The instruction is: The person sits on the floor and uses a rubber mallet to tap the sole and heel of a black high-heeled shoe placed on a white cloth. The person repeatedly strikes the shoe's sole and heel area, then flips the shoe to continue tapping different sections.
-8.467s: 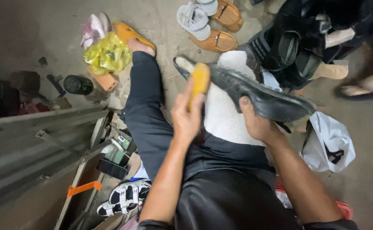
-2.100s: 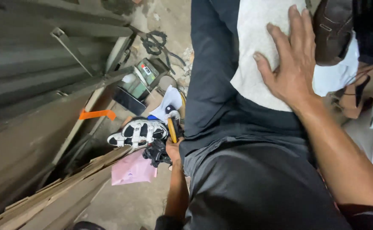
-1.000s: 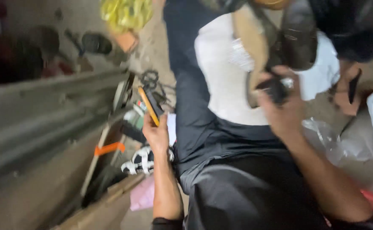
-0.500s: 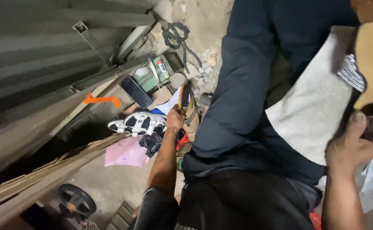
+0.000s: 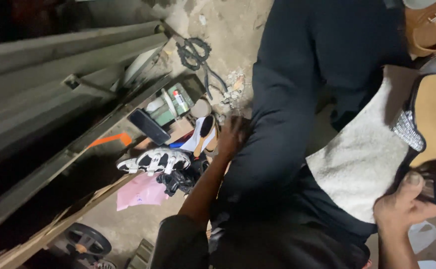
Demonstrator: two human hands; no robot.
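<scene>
Head view, only one. Person seated, dark trousers, white towel (image 5: pixel 365 159) draped over the lap at 3 o'clock.

Right hand (image 5: pixel 402 209) at 4 o'clock: fingers curled closed around the dark heel end of a shoe (image 5: pixel 429 124). Shoe is turned sole-up, tan sole facing the camera, with a glittery silver band across the strap at its left edge. It lies over the towel, touching it.

Left hand (image 5: pixel 233 137) just left of centre, reaching down past the left knee to the floor clutter. Blurred, so I cannot tell how far the fingers are open or whether they grip anything. It sits right beside a brush (image 5: pixel 204 132) with a dark head and yellowish handle that lies on white paper, at the hand's 9 o'clock; touching or not, can't tell.

Around the left hand:
- black-and-white sandal (image 5: pixel 154 160) at its 8 o'clock, on the floor
- dark crumpled item just below that sandal, kind unclear
- pink paper (image 5: pixel 139 192) further toward 7 o'clock
- flat black rectangular object (image 5: pixel 149 126) at 9 o'clock, leaning by an open box with small tins (image 5: pixel 170 102)
- black scissors (image 5: pixel 194 52) at 11 o'clock on bare concrete

Grey metal rail (image 5: pixel 54 65) fills the frame from 9 to 11 o'clock. Small black wheel (image 5: pixel 86 241) at 7 o'clock. Tan sandal (image 5: pixel 429 27) at 1 o'clock, top corner.
</scene>
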